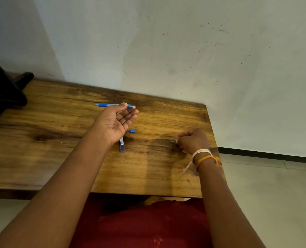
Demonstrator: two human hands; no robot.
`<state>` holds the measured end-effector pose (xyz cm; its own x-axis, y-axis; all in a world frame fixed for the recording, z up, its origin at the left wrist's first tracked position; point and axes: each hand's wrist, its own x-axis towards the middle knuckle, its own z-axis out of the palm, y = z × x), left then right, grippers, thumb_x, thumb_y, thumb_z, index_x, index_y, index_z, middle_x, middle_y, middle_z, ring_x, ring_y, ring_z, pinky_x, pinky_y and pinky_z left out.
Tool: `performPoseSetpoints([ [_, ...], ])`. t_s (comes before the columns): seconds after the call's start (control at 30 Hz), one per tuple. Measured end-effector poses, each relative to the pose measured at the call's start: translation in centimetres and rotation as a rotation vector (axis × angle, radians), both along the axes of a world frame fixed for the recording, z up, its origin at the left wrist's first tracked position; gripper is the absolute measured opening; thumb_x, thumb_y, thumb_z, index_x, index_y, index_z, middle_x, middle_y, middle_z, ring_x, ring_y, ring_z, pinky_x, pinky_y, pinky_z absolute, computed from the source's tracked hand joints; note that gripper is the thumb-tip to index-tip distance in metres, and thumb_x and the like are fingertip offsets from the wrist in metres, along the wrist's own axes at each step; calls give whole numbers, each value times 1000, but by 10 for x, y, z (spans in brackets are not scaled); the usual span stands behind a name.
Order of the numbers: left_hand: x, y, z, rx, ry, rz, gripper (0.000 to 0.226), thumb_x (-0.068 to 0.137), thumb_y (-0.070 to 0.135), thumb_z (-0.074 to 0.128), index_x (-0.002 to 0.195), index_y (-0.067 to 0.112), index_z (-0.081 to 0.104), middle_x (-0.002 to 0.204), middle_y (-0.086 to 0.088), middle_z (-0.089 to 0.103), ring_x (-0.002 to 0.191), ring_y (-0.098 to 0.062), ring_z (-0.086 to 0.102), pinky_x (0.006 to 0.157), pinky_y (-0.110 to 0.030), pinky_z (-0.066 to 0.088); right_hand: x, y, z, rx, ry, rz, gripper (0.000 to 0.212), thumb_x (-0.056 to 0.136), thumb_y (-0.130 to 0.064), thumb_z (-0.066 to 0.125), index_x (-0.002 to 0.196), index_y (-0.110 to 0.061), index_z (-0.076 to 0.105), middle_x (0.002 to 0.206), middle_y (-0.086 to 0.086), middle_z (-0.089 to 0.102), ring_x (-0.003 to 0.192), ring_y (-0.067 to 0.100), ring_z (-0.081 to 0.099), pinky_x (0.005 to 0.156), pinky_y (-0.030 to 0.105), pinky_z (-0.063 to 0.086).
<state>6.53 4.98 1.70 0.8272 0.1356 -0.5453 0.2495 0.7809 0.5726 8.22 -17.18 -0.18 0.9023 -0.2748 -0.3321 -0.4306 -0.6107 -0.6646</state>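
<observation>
My left hand [118, 120] hovers palm up over the middle of the wooden table [59, 158], fingers straight and relaxed, holding nothing. Just beyond its fingertips lies a blue mechanical pencil [105, 105]. A small blue cap [132, 130] sits on the wood to the right of the palm. A thin clear lead case [122, 145] lies partly hidden under the left wrist. My right hand [193, 140] rests near the table's right edge with fingers curled, pinching a small thin dark item [172, 141] that is too blurred to identify.
A black object [3, 86] stands on the table's far left corner. A pale wall [184, 51] rises directly behind the table. Tiled floor [273, 194] lies to the right. Threads are tied round my right wrist, and red clothing shows below the table's front edge.
</observation>
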Motion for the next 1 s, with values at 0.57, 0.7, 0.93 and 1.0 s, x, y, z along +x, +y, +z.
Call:
performPoseSetpoints([
  [0.57,3,-76,-4,-11,2,-187,9,91,6,56,96,1,61,87,-17,68,77,-22,69,69,-27,58,-1,-61,0,-45,-62,-7,13,77,-20,78,87,-13,74,90,4,69,87,20,62,85,31,50],
  [0.7,3,-84,-6,-13,3,-208,10,91,6,57,97,0,61,88,-17,68,75,-22,69,69,-27,59,-1,-58,-5,-90,-107,64,14,76,-20,80,88,-15,75,86,1,68,83,15,61,82,25,47],
  [0.93,0,-87,-7,-8,1,-228,14,90,6,59,100,-2,62,86,-17,70,70,-21,73,69,-28,60,-2,-48,-3,-91,-233,83,5,79,-20,74,79,-15,74,72,-2,68,66,8,62,69,23,51],
  [1.0,0,-86,-6,-4,4,-222,14,89,6,59,99,-3,62,83,-17,71,71,-21,73,67,-28,60,-3,-39,6,112,-290,47,5,79,-19,73,74,-18,72,70,0,71,66,13,69,65,24,56],
])
